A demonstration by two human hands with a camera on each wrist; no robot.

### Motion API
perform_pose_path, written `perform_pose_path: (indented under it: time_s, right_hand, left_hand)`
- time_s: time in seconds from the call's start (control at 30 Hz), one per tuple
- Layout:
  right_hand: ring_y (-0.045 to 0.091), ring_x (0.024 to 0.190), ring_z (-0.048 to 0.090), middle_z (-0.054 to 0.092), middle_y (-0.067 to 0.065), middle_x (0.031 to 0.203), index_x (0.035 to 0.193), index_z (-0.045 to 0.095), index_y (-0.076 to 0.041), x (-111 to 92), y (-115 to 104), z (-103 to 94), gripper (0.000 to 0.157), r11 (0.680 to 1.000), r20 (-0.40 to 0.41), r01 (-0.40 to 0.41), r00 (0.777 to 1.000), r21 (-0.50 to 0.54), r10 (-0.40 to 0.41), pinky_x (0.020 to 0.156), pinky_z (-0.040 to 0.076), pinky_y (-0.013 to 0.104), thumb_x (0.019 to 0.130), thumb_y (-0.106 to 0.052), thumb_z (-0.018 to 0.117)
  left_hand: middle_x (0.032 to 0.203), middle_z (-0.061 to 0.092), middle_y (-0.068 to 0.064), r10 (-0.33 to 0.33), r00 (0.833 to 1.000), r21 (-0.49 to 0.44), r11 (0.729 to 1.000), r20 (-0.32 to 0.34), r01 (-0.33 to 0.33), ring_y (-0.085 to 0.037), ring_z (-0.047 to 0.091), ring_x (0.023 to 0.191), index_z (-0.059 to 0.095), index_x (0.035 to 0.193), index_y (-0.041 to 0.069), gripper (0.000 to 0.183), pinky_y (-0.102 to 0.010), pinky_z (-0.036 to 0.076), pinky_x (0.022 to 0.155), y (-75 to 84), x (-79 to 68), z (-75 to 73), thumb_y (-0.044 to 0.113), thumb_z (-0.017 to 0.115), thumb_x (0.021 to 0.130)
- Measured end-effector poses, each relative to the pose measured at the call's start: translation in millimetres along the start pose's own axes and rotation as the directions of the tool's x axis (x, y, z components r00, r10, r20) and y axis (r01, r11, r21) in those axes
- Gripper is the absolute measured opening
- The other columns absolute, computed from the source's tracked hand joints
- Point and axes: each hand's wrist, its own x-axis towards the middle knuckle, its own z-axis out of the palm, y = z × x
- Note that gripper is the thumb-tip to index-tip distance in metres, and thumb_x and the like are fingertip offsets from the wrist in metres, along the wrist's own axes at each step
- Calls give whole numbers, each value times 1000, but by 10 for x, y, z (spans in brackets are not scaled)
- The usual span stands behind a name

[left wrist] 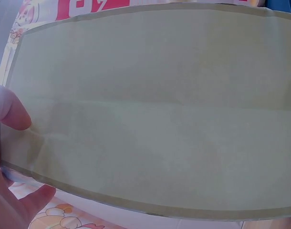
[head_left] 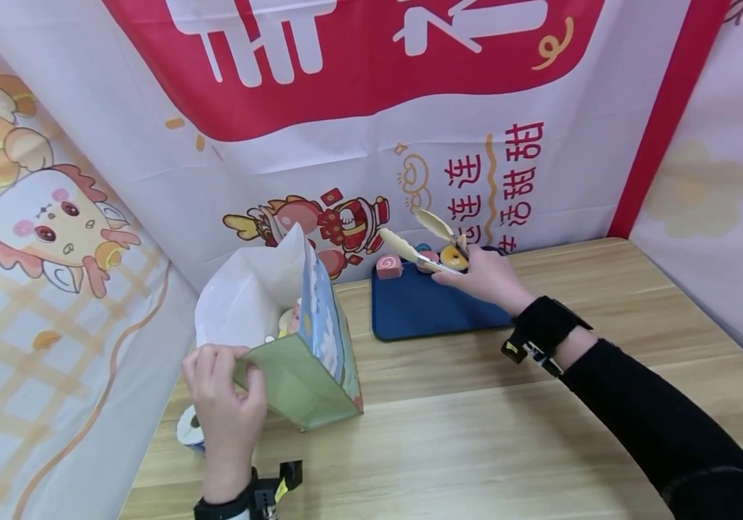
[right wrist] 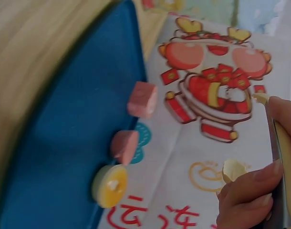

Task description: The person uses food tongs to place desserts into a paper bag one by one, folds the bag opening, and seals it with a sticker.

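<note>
My left hand (head_left: 224, 404) grips the top edge of a paper gift bag (head_left: 293, 383), thumb on its green side panel (left wrist: 150, 119) and fingers over the rim. Inside the bag, small pink and yellow items (head_left: 289, 320) partly show. With my right hand (head_left: 491, 278) I hold metal tongs with cream tips (head_left: 400, 246); the tips stand apart with nothing between them, above the back of a blue tray (head_left: 436, 310). Along the tray's far edge sit a pink swirl cake piece (head_left: 389, 266), another pink piece (right wrist: 124, 146) and a yellow ring-shaped doughnut (right wrist: 110, 186).
A white and blue roll (head_left: 190, 427) lies on the wooden table (head_left: 423, 448), left of the bag and partly behind my left hand. Printed cloth walls (head_left: 319, 159) rise directly behind the tray and bag, and along both sides.
</note>
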Motion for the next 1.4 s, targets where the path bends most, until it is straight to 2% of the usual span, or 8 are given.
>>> perform_pose_path:
  time_s: [0.23,0.37,0.73,0.83,1.0,1.4]
  right_hand:
    - [30,75,54,60,23,97,126,45,11,54,231,105,92,998,0,-22,1000,-61,22,60,41,38,76,-65,61]
    - [29,72,53,58,21,92,129,42,13,79,332,145,96,995,2,-53,999,-88,54,55,38,35,76,-65,59]
    - [27,63,51,48,13,75,125,43,15,132,550,243,91,987,-6,-120,993,-104,120,48,33,32,79,-61,61]
    - [27,64,51,47,13,75,128,41,14,145,608,276,93,983,-4,-145,989,-111,145,48,33,32,79,-62,60]
    - [30,70,52,53,19,85,133,37,14,174,702,325,98,979,2,-171,985,-110,172,52,35,33,78,-64,59]
    - [32,75,54,56,24,92,130,38,16,225,827,400,97,968,0,-216,976,-125,217,56,42,37,79,-64,58]
  left_hand:
    - [71,47,-17,-5,1000,5,1000,3,5,-36,40,81,55,70,-6,10,-47,29,75,5,-1,5,1,48,68]
    - [72,48,-17,2,1000,9,1000,-1,-2,-37,40,81,55,71,-6,10,-48,29,74,2,-5,9,1,48,68]
    - [73,49,-17,15,1000,3,1000,0,-15,-38,40,81,56,72,-6,11,-49,29,74,-14,-6,11,1,48,70]
    - [73,49,-17,19,1000,4,1000,-2,-19,-37,40,80,56,72,-6,11,-49,29,74,-23,-7,13,1,47,70]
    - [73,49,-17,18,1000,5,1000,-3,-18,-36,40,80,56,72,-6,12,-47,29,74,-25,-6,14,2,47,70]
    - [74,49,-17,9,1000,10,1000,-3,-9,-37,40,81,56,73,-6,11,-48,29,74,-14,-3,8,0,48,69]
